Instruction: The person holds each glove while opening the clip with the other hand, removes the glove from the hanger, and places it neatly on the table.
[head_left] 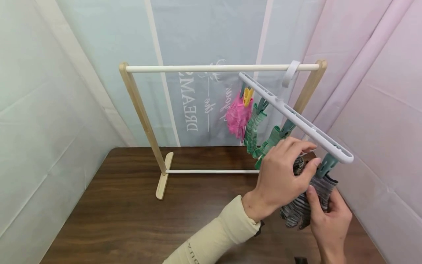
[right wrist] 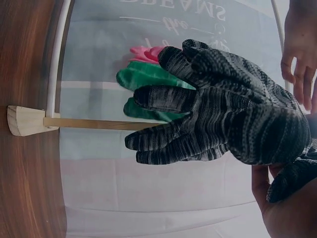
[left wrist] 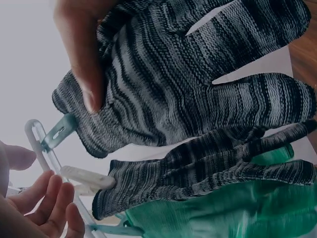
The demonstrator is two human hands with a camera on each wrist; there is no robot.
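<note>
A black-and-grey striped glove (head_left: 324,187) (left wrist: 158,94) (right wrist: 213,114) is held by my right hand (head_left: 331,220) (left wrist: 84,49) (right wrist: 282,203), its thumb pressed on the cuff. A teal clip (head_left: 327,165) (left wrist: 60,131) on the hanger meets that cuff's edge. Beside it, a second striped glove (left wrist: 148,183) hangs from a white clip (left wrist: 89,177). My left hand (head_left: 283,172) (left wrist: 47,208) (right wrist: 302,59) is raised close to the clips, fingers loosely bent with nothing visible between them; in the head view it partly covers the second glove.
A pale hanger (head_left: 287,110) hangs by its hook (head_left: 291,73) from the rack's top bar (head_left: 204,68). Green gloves (head_left: 252,132) and a pink glove (head_left: 238,115) with a yellow clip (head_left: 248,97) hang further back. The rack's wooden foot (head_left: 164,176) stands on the brown table (head_left: 132,220).
</note>
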